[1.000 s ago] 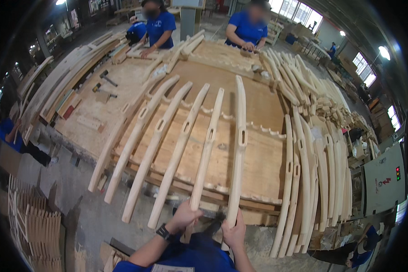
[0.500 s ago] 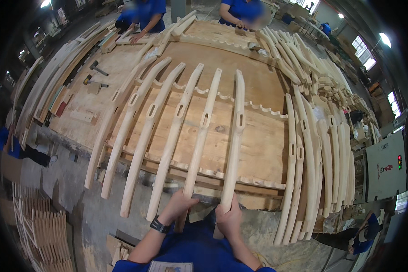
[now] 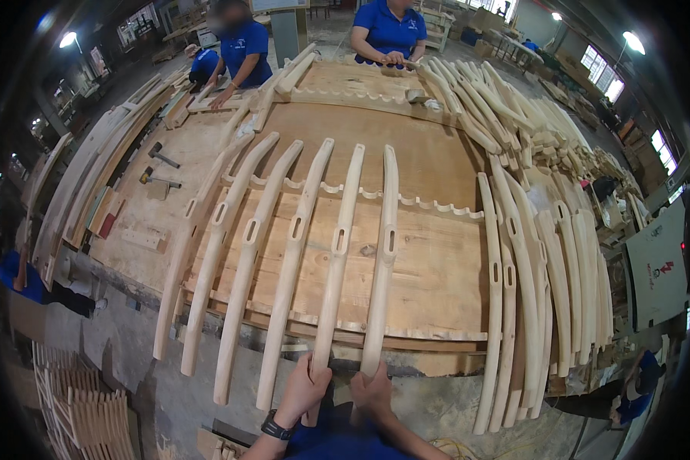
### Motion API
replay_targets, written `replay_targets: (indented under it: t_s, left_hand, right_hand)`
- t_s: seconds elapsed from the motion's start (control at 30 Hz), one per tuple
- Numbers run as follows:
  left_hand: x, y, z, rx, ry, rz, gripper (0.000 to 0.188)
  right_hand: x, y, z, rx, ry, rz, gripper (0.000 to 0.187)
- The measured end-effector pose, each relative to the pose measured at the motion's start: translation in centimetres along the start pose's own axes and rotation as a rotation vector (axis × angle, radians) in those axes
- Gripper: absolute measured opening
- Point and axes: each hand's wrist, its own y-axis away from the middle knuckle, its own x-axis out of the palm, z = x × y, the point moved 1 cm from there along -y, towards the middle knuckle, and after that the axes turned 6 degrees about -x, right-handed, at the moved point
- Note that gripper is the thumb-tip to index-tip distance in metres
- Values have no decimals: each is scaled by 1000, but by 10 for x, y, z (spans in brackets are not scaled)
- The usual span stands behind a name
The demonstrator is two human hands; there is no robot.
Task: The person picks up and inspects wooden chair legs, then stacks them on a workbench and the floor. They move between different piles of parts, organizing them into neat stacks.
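Down at the near edge, the left hand [image 3: 305,389], a black band [image 3: 276,426] on its wrist, is wrapped around the lower end of a pale, slightly bent wooden post with a long oval slot [image 3: 332,284], a short stub poking out below the fist. Right beside it, the right hand [image 3: 372,391] has its fingers closed around a matching pale slotted post [image 3: 380,291]; its lowest tip seems to run on beneath the fist, though it's murky against the blue shirt. Both posts reach up over the near edge of the broad plywood-topped workbench [image 3: 437,291].

To their left, four more pale slotted posts [image 3: 284,284] fan out side by side, lower ends jutting past that same near edge. Under the row run scalloped pale wooden strips [image 3: 445,205], one near the front edge, another mid-bench. Over on the right edge, a crowd of bent pale wooden posts [image 3: 529,268] lies lengthwise.

Farther up, toward the left edge, two dark-headed hammers [image 3: 163,153] rest near a small red block [image 3: 111,217]. At the far edge, a person in a blue shirt [image 3: 389,27] brings both hands together; another blue-shirted person [image 3: 245,54] leans in at the far left corner.
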Motion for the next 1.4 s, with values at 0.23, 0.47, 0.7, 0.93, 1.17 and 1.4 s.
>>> replay_targets:
  t_s: [0.23,0.47,0.7,0.93,1.17,1.4]
  left_hand:
    - [-4,9,-18,103,30,-155,49]
    - [12,36,-65,291,93,-284,40]
    - [61,59,-81,307,531,-170,26]
    - [150,48,-102,279,561,222,22]
    - [313,29,-106,50,158,732,44]
    - [329,46,-89,24,308,518,43]
  right_hand:
    - [0,-5,-3,55,104,21,56]
    - [-16,-4,-11,12,183,124,69]
    - [-180,10,1,-335,256,104,39]
    - [-325,-11,-50,-50,1006,-487,45]
    - [-349,-26,-60,-3,681,-268,45]
    - [-310,43,-64,1,194,-252,35]
